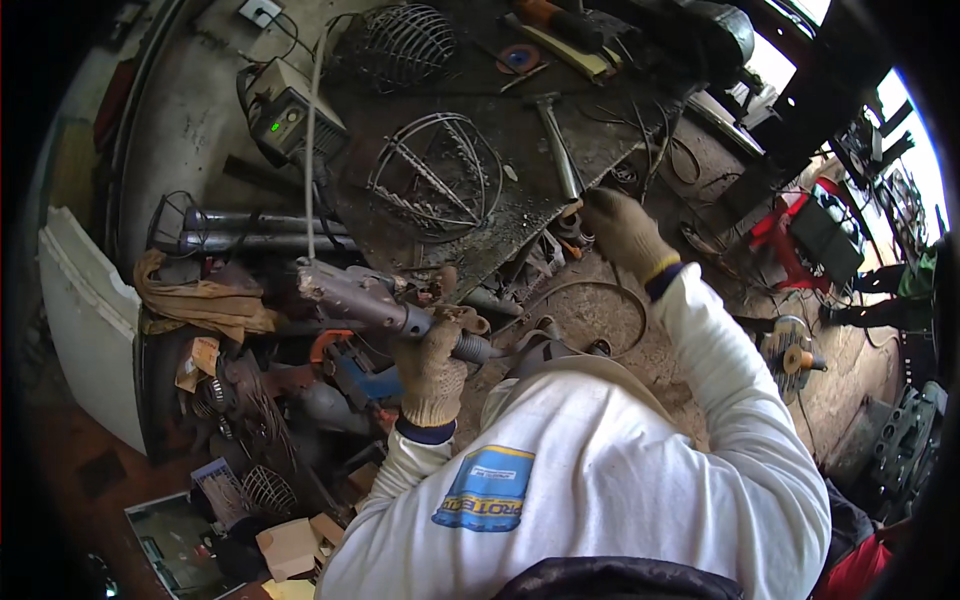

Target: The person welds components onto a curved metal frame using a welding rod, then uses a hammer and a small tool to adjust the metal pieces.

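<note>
Beside the workbench (525, 200), a threaded shaft (474, 348) is clasped by the left hand (430, 375), fingers of the right hand (625, 235) indiscernible

Wire cages (430, 178) and disc (520, 57) on workbench (512, 122)

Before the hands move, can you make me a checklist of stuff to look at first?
1. Gloves on both hands: ok, the left hand and right hand are both covered.
2. Left hand at the vise: ok, it is by the screw end.
3. Right hand gripping the silver hammer: cannot tell; the glove is by the handle's end.
4. Round wire frame away from both hands: ok, it lies on the table.
5. Grey machine showing no light: not ok, it glows green.
6. Floor free of cables: not ok, one loops there.
</note>
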Available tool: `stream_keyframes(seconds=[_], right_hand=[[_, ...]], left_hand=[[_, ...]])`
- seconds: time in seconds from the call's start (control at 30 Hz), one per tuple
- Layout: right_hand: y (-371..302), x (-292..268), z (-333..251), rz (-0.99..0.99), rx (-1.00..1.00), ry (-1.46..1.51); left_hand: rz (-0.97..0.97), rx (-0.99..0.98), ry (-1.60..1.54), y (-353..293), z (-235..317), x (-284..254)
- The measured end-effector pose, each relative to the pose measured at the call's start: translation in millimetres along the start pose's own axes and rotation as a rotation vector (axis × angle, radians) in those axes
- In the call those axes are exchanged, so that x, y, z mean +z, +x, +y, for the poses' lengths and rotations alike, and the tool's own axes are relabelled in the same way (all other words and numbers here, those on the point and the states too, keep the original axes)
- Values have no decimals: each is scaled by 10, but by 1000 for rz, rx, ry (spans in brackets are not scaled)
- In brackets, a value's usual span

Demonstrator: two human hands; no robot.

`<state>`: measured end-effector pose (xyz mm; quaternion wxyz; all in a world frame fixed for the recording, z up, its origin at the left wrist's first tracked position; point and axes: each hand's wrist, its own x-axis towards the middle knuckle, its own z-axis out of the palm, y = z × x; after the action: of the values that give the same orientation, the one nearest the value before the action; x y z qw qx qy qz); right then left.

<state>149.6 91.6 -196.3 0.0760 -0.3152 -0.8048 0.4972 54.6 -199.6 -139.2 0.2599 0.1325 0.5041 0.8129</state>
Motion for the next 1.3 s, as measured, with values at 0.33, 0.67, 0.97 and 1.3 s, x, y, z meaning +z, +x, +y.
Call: stream_keyframes(seconds=[0.33,0.67,0.97,1.3], right_hand=[[962,-170,-491,382,-286,-286],[-317,76,-354,286,-296,82],[-32,-1078,226,864,-453,651],[1247,-2846,974,1395,-99,-149]], left_hand=[[-164,-160,227,545,42,403],[-514,-70,408,1324,-394,1307],[-1090,437,573,1425,-632,2156],[-832,-68,615,1576,-1034,1699]])
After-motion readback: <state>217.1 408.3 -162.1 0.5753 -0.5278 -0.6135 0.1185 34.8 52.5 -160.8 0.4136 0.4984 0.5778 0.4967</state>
